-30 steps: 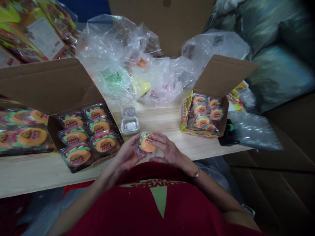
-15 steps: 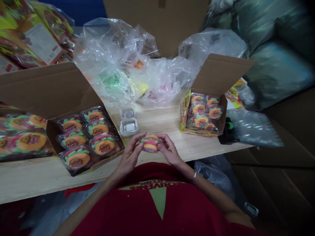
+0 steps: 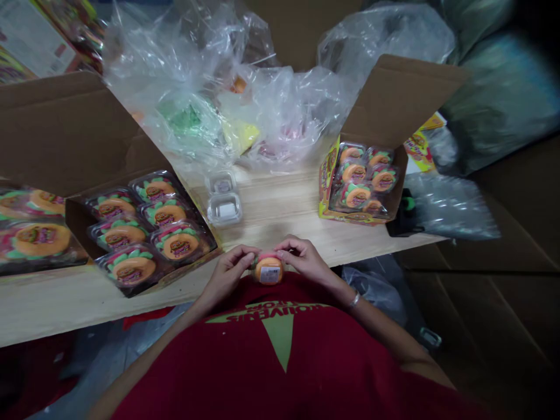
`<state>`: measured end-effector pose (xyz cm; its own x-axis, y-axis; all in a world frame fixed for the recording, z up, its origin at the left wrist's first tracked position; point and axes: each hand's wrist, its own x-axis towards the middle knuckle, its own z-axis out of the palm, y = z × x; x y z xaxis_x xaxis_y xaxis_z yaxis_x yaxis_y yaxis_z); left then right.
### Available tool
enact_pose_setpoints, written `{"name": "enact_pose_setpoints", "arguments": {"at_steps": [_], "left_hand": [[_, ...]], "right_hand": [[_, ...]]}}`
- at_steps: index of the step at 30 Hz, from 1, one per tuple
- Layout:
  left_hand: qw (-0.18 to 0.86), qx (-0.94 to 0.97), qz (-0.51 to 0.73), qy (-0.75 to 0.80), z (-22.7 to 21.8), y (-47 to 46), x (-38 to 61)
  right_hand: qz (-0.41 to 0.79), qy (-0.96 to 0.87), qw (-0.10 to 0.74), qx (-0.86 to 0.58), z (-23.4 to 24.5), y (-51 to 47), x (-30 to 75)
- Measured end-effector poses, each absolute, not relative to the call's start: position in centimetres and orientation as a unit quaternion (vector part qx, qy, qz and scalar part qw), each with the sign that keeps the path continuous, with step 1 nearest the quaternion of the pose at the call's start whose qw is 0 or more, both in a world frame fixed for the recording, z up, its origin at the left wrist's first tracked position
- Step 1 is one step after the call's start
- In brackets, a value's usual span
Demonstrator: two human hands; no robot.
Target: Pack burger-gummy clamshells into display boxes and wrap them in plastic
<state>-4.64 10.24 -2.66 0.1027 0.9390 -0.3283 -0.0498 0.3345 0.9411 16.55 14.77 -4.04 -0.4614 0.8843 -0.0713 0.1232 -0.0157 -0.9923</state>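
Note:
Both hands pinch one small clear pack holding an orange burger-shaped candy (image 3: 268, 269) at the near edge of the wooden table (image 3: 280, 210), close to my red shirt. My left hand (image 3: 227, 273) grips its left side and my right hand (image 3: 304, 260) grips its right side. The pack's underside with a white label faces me. An empty clear pack (image 3: 224, 209) with its lid open lies on the table just beyond the hands.
An open cardboard box (image 3: 144, 227) of several filled candy packs sits at the left. A smaller printed box (image 3: 363, 186) with more packs stands at the right. Crumpled plastic bags (image 3: 219, 99) with coloured pieces fill the back. A dark object (image 3: 405, 216) lies at the table's right edge.
Both hands turned the candy pack over, from its printed top to its labelled underside, and drew it nearer to my body. The view tilted down a little.

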Motion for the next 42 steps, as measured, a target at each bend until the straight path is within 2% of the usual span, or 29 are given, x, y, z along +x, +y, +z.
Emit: {"name": "enact_pose_setpoints", "arguments": {"at_steps": [14,21,26,29,31,35,38,42], "left_hand": [[0.555,0.497,0.391,0.540,-3.0,10.4,-3.9],[0.516,0.547,0.360,0.553,-2.7,10.6,-3.3],[0.586,0.441,0.411,0.541,-4.1,9.9,-2.9],[0.611,0.366,0.434,0.551,-5.3,10.4,-2.9],[0.610,0.379,0.422,0.555,-5.5,11.7,-3.2],[0.626,0.528,0.295,0.493,-4.1,14.5,-4.1],[0.637,0.564,0.231,0.472,-3.1,14.6,-4.5],[0.638,0.489,0.265,0.532,-2.0,12.4,-4.0]], "right_hand": [[0.558,-0.670,0.275,-0.404,-3.9,15.1,17.6],[0.478,-0.796,0.199,-0.312,-2.2,16.9,16.7],[0.425,-0.803,0.242,-0.340,-2.9,16.7,16.3],[0.445,-0.742,0.289,-0.410,-4.2,16.8,16.4],[0.500,-0.688,0.299,-0.433,-4.9,17.3,16.4],[0.629,-0.639,0.233,-0.377,-5.3,17.9,15.9],[0.614,-0.665,0.212,-0.369,-5.0,17.0,16.5],[0.556,-0.680,0.260,-0.402,-3.5,15.2,18.8]]}}
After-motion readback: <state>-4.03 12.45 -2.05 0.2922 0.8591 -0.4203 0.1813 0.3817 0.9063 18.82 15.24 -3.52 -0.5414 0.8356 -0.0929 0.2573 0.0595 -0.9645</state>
